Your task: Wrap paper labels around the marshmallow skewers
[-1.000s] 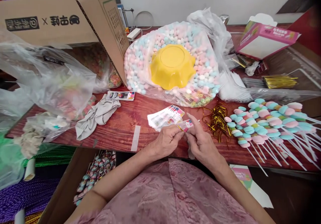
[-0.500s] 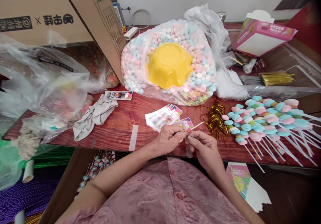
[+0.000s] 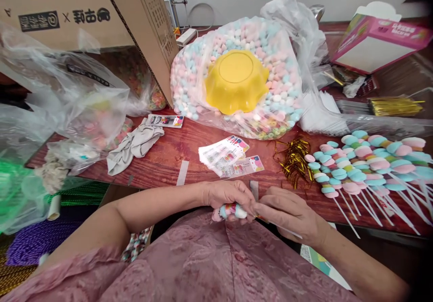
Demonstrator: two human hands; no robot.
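My left hand (image 3: 233,196) is closed around a marshmallow skewer (image 3: 232,212), held sideways close to my body. Its pink, blue and white sweets show beneath the fingers, under what looks like a printed clear bag. My right hand (image 3: 294,212) is pinched at the skewer's inner end, where the fingertips of both hands meet; a small golden bit shows there, too small to make out. The white stick (image 3: 287,231) runs out to the right below the right fingers. Just beyond my hands lie fanned printed clear bags (image 3: 225,153) and a pile of gold twist ties (image 3: 294,160).
Many marshmallow skewers (image 3: 365,167) lie at the right. Behind are a big bag of marshmallows (image 3: 189,76) with a yellow bowl (image 3: 237,81) upside down on it, a cardboard box (image 3: 149,31) and a pink carton (image 3: 375,45). A grey cloth (image 3: 135,146) lies left.
Both hands have moved down toward my body, off the table edge. The skewer in my left hand now shows, turned sideways. The view has shifted a little.
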